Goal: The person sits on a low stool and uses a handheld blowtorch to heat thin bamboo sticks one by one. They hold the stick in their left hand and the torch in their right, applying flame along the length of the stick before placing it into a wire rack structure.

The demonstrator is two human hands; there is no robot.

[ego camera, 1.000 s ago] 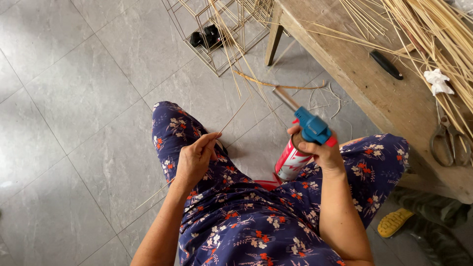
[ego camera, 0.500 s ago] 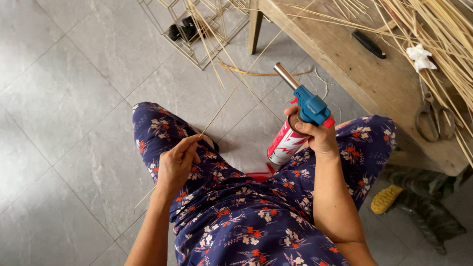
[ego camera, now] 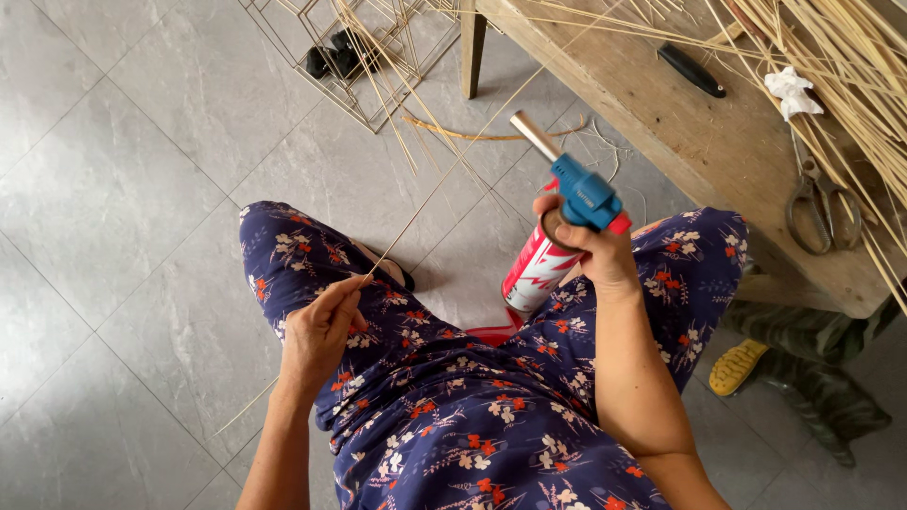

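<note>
The left hand (ego camera: 321,331) pinches a thin stick (ego camera: 444,184). The right hand (ego camera: 586,250) grips a blue torch (ego camera: 581,194) on a red-and-white can (ego camera: 534,274).

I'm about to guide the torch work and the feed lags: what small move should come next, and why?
Probably bring the torch nozzle nearer the thin reed strip that the left hand pinches. The right hand grips the torch with its nozzle pointing up and away, apart from the strip, and no flame is visible.
</note>
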